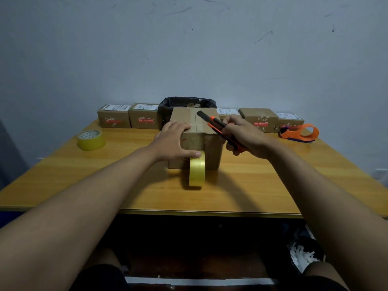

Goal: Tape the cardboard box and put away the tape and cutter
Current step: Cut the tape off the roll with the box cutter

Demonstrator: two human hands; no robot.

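The taping step appears to be at its end: a strip of tape is seen laid over the top seam of the cardboard box [196, 139], which stands near the middle of the desk [262, 185], and down its near face. The tape roll [197, 172] is stood on edge on the desk against that face, seemingly uncut from the strip. The cut is judged to be the step in hand.

The left hand [175, 141] is laid spread and flat over the box's near top edge, with the thumb pressed on the tape just above the roll, so box and strip are steadied. The right hand [244, 137] is closed around the orange cutter [218, 128], whose dark blade end is pointed up and away over the box top.

For the next move, the blade would need to be brought down to the taut tape between thumb and roll, clear of the thumb. Afterwards roll and cutter are to be put away; where is not shown.

A second tape roll [91, 139] is seen at the desk's left, an orange tape dispenser [299, 133] at the right.
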